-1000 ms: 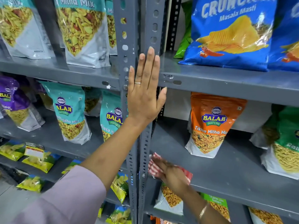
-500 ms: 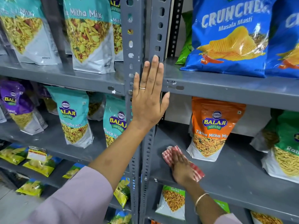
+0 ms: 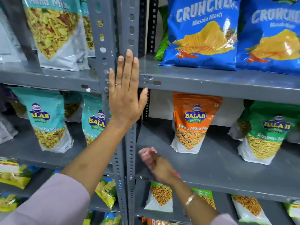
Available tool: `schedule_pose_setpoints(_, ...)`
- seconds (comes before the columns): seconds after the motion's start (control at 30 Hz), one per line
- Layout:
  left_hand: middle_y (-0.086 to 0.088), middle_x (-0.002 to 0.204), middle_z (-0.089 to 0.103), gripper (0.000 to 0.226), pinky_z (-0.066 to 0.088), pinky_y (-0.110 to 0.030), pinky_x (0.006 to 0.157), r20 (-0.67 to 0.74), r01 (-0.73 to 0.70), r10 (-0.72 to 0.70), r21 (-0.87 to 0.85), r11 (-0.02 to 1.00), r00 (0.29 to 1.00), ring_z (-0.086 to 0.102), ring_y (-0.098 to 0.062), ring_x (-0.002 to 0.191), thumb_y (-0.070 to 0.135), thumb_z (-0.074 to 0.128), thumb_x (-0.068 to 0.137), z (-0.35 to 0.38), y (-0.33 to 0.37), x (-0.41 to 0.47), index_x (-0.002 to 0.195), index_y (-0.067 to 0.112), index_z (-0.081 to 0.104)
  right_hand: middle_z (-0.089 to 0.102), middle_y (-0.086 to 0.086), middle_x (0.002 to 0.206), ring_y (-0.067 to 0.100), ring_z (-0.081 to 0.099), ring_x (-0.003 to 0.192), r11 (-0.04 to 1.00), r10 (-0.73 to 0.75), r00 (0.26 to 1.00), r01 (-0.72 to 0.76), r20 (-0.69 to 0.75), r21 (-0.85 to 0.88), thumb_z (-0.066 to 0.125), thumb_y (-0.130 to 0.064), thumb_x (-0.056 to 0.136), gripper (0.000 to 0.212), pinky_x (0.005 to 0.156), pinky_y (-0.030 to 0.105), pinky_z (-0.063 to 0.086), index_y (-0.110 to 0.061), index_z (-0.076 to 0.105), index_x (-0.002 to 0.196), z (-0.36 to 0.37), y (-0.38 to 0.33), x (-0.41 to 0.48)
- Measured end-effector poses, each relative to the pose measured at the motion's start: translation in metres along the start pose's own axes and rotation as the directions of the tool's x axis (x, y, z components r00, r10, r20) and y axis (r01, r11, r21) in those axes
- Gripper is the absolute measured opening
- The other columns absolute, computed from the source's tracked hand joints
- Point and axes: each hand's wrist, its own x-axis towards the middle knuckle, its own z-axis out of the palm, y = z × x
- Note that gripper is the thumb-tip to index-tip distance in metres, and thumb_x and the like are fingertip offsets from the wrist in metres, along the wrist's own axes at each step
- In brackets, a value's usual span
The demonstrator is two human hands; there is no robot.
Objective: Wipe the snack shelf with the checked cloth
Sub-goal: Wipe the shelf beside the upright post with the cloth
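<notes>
The grey metal snack shelf (image 3: 219,172) runs across the middle right of the view. My right hand (image 3: 162,169) presses the red-and-white checked cloth (image 3: 146,153) flat on the shelf's front left part; both are blurred by motion, and most of the cloth is hidden under the hand. My left hand (image 3: 125,93) lies flat, fingers together and pointing up, against the grey upright post (image 3: 128,159) between the two shelf bays. It holds nothing.
An orange Balaji pouch (image 3: 193,125) stands just behind and right of the cloth, a green pouch (image 3: 266,135) farther right. Blue Crunchex bags (image 3: 204,33) sit on the shelf above. Teal Mitha Mix pouches (image 3: 48,120) fill the left bay. More packets lie below.
My right hand with the cloth slid from the shelf's front edge inward toward the orange pouch, then back to the left and front. The left hand stays on the post.
</notes>
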Motion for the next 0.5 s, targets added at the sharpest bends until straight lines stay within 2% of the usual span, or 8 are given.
schedule_pose_setpoints(0.03, -0.025, 0.147, 0.031, 0.062, 0.002, -0.039, 0.116, 0.000, -0.005, 0.005, -0.003, 1.000, 1.000, 0.017, -0.032, 0.139, 0.027, 0.044, 0.091, 0.000, 0.000, 0.000, 0.142, -0.003, 0.023, 0.038, 0.002, 0.151, 0.017, 0.054, 0.119, 0.993, -0.033, 0.993, 0.045, 0.110, -0.108, 0.016, -0.052, 0.096, 0.058, 0.100, 0.028, 0.045, -0.026, 0.030, 0.145, 0.014, -0.003, 0.005)
schedule_pose_setpoints(0.1, -0.025, 0.147, 0.030, 0.061, 0.002, -0.039, 0.116, -0.005, -0.008, 0.008, 0.002, 1.000, 1.000, 0.017, -0.034, 0.138, 0.029, 0.040, 0.093, -0.001, 0.000, 0.000, 0.142, -0.004, 0.024, 0.006, 0.003, 0.161, 0.023, 0.014, 0.147, 0.966, -0.006, 0.982, 0.054, 0.189, -0.252, 0.013, -0.039, 0.100, 0.055, 0.121, 0.035, 0.015, -0.021, 0.006, 0.151, 0.028, -0.006, 0.009)
schedule_pose_setpoints(0.13, -0.026, 0.147, 0.030, 0.060, 0.002, -0.039, 0.116, -0.007, -0.007, 0.007, 0.008, 1.000, 1.000, 0.018, -0.034, 0.138, 0.030, 0.037, 0.095, -0.001, 0.000, 0.000, 0.142, -0.005, 0.025, -0.002, 0.003, 0.161, 0.022, -0.001, 0.149, 0.958, 0.024, 0.983, 0.029, 0.182, -0.284, 0.015, -0.036, 0.101, 0.054, 0.122, 0.036, 0.002, -0.019, 0.001, 0.151, 0.029, -0.003, 0.008)
schedule_pose_setpoints(0.17, -0.026, 0.147, 0.029, 0.060, 0.002, -0.040, 0.116, -0.006, -0.006, 0.006, 0.010, 1.000, 1.000, 0.018, -0.035, 0.138, 0.031, 0.035, 0.096, -0.001, 0.000, 0.000, 0.142, -0.005, 0.025, -0.005, 0.003, 0.161, 0.021, -0.007, 0.148, 0.954, 0.033, 0.989, 0.011, 0.144, -0.299, 0.017, -0.035, 0.102, 0.054, 0.120, 0.036, -0.004, -0.018, -0.001, 0.151, 0.024, -0.002, 0.004)
schedule_pose_setpoints(0.27, -0.026, 0.147, 0.029, 0.060, 0.002, -0.041, 0.116, 0.004, -0.006, 0.006, -0.002, 1.000, 1.000, 0.018, -0.036, 0.138, 0.032, 0.033, 0.096, -0.001, 0.000, 0.000, 0.142, -0.006, 0.025, -0.004, 0.005, 0.161, 0.021, -0.006, 0.148, 0.940, 0.074, 0.995, -0.047, 0.068, -0.338, 0.019, -0.031, 0.102, 0.054, 0.120, 0.036, -0.005, -0.017, -0.002, 0.150, 0.012, 0.019, -0.012)
schedule_pose_setpoints(0.37, -0.026, 0.147, 0.028, 0.060, 0.001, -0.040, 0.116, 0.009, -0.001, 0.001, -0.014, 1.000, 1.000, 0.017, -0.036, 0.138, 0.031, 0.034, 0.096, -0.001, -0.001, 0.000, 0.143, -0.005, 0.025, -0.015, 0.004, 0.157, 0.022, -0.009, 0.147, 0.891, 0.141, 0.989, -0.103, 0.053, -0.441, 0.026, -0.018, 0.100, 0.059, 0.121, 0.041, 0.001, -0.015, -0.007, 0.149, -0.001, 0.055, -0.030)
schedule_pose_setpoints(0.43, -0.025, 0.148, 0.027, 0.060, 0.001, -0.040, 0.116, 0.013, 0.005, -0.005, -0.022, 1.000, 1.000, 0.017, -0.035, 0.139, 0.030, 0.034, 0.096, -0.001, -0.001, 0.000, 0.143, -0.005, 0.024, -0.019, 0.003, 0.155, 0.023, -0.009, 0.147, 0.873, 0.201, 0.980, -0.180, -0.001, -0.454, 0.028, -0.009, 0.097, 0.065, 0.120, 0.041, 0.003, -0.017, -0.009, 0.150, -0.012, 0.085, -0.045)
schedule_pose_setpoints(0.5, -0.024, 0.149, 0.027, 0.059, 0.000, -0.039, 0.116, 0.017, 0.005, -0.004, -0.029, 1.000, 1.000, 0.017, -0.035, 0.139, 0.030, 0.033, 0.096, -0.001, -0.001, -0.001, 0.144, -0.004, 0.024, -0.015, 0.005, 0.158, 0.024, -0.007, 0.148, 0.847, 0.297, 0.952, -0.299, -0.074, -0.439, 0.027, -0.012, 0.097, 0.064, 0.120, 0.041, 0.004, -0.018, -0.008, 0.150, -0.027, 0.104, -0.063)
